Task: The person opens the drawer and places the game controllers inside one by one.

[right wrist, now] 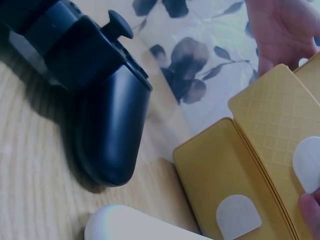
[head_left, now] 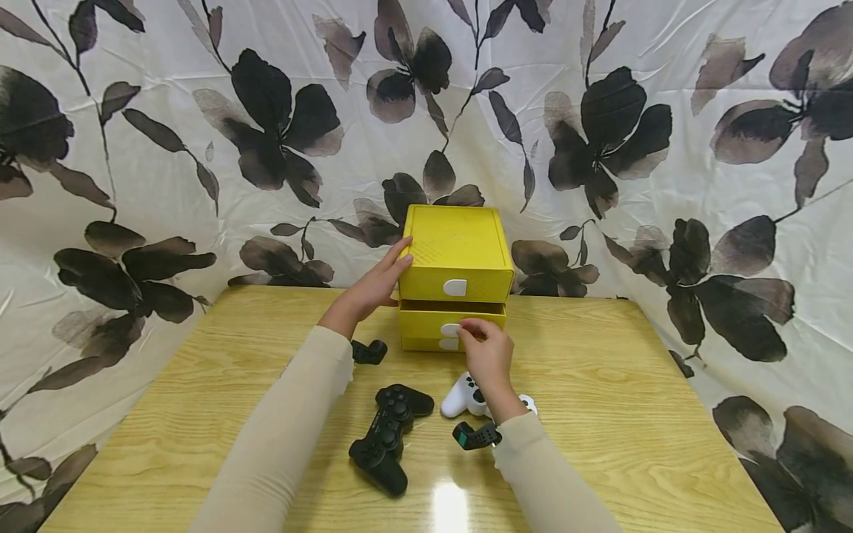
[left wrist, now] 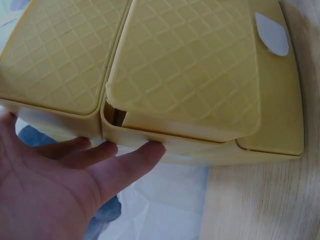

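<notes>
A yellow drawer box (head_left: 456, 237) stands at the back of the table, and its middle drawer (head_left: 420, 318) is pulled partly out. My right hand (head_left: 489, 355) pinches the white tab (head_left: 449, 329) on that drawer; in the right wrist view only fingertips show beside the tab (right wrist: 307, 162). Along the box's left side lies my left hand (head_left: 373, 289), its fingers extended and touching the wall, as the left wrist view also shows the hand (left wrist: 55, 185). The bottom drawer (right wrist: 210, 170) is closed below. What the middle drawer holds is hidden.
A black game controller (head_left: 389, 440) lies on the wooden table (head_left: 220, 414) in front of the box. Partly behind my right wrist is a white game controller (head_left: 460, 396). Floral cloth (head_left: 266, 133) hangs behind the table.
</notes>
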`<action>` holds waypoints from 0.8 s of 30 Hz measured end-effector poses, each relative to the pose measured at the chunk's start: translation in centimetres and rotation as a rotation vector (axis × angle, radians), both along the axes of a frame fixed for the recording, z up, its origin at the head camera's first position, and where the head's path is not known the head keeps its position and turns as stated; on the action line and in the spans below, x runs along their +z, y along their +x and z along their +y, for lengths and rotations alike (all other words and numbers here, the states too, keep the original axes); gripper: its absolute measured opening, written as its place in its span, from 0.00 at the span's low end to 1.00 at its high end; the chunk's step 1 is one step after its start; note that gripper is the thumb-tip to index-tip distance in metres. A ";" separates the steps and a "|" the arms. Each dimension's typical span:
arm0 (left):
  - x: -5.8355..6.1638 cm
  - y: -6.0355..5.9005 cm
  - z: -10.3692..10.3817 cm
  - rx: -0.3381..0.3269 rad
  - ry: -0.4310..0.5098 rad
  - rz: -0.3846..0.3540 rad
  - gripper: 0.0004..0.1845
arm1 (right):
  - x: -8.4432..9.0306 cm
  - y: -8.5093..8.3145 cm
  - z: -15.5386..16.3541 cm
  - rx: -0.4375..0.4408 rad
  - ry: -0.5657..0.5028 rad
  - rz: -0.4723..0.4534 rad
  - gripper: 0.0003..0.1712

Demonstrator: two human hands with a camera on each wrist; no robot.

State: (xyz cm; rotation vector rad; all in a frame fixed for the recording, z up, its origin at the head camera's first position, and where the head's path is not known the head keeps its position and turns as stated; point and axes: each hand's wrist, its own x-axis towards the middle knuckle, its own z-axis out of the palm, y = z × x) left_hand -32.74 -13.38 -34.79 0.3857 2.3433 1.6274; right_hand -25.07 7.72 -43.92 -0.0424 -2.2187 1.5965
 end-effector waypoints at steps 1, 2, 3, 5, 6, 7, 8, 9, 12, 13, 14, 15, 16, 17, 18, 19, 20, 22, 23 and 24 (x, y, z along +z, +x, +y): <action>0.0 0.0 0.0 -0.004 0.000 -0.001 0.30 | 0.0 0.1 0.0 0.003 -0.004 -0.007 0.06; 0.0 0.0 0.0 -0.009 0.001 -0.003 0.30 | 0.1 0.3 0.1 0.006 -0.006 -0.012 0.06; 0.0 -0.1 -0.1 -0.015 0.002 -0.006 0.31 | 0.1 0.4 0.1 0.007 -0.009 -0.017 0.06; 0.0 -0.1 -0.1 -0.023 0.003 -0.018 0.31 | 0.1 0.6 0.2 0.012 -0.014 -0.027 0.06; 0.4 0.1 0.0 -0.029 0.003 -0.025 0.31 | 0.1 0.7 0.2 0.015 -0.015 -0.032 0.06; 0.4 0.1 0.0 -0.032 0.003 -0.027 0.31 | 0.1 0.8 0.2 0.018 -0.015 -0.031 0.06; 0.4 0.1 0.0 -0.035 0.003 -0.028 0.31 | 0.1 0.9 0.3 0.020 -0.014 -0.031 0.06; 0.4 0.1 0.0 -0.035 0.002 -0.030 0.31 | 0.1 1.0 0.3 0.024 -0.016 -0.035 0.06; 0.4 0.2 0.0 -0.031 0.001 -0.021 0.31 | 0.2 1.3 0.4 0.044 -0.024 -0.049 0.05; 0.1 0.0 -0.1 -0.026 0.000 -0.016 0.31 | 0.2 1.5 0.4 0.050 -0.024 -0.051 0.06; 0.1 0.0 -0.1 -0.024 -0.001 -0.014 0.31 | 0.2 1.5 0.4 0.055 -0.026 -0.059 0.05; 0.1 0.1 -0.1 -0.021 0.000 -0.013 0.31 | 0.3 1.6 0.5 0.060 -0.027 -0.064 0.06; 0.1 0.1 0.0 -0.018 -0.001 -0.011 0.31 | 0.3 1.7 0.5 0.062 -0.025 -0.064 0.06; 0.2 0.2 0.0 -0.019 0.000 -0.010 0.31 | 0.3 1.8 0.5 0.062 -0.023 -0.064 0.06; 0.2 0.2 0.0 -0.018 0.000 -0.009 0.31 | 0.3 1.9 0.5 0.061 -0.019 -0.062 0.06; 0.2 0.2 0.0 -0.016 0.001 -0.009 0.31 | 0.3 1.9 0.5 0.060 -0.014 -0.059 0.06; 0.2 0.2 0.0 -0.017 0.001 -0.009 0.31 | 0.3 2.0 0.5 0.060 -0.014 -0.058 0.05; 0.2 0.2 0.0 -0.016 0.000 -0.008 0.31 | 0.2 2.1 0.6 0.060 -0.014 -0.051 0.06; 0.2 0.2 0.0 -0.016 0.001 -0.009 0.31 | 0.2 2.1 0.6 0.062 -0.014 -0.050 0.06; 0.2 0.2 0.0 -0.016 0.000 -0.009 0.31 | 0.2 2.2 0.6 0.063 -0.013 -0.048 0.06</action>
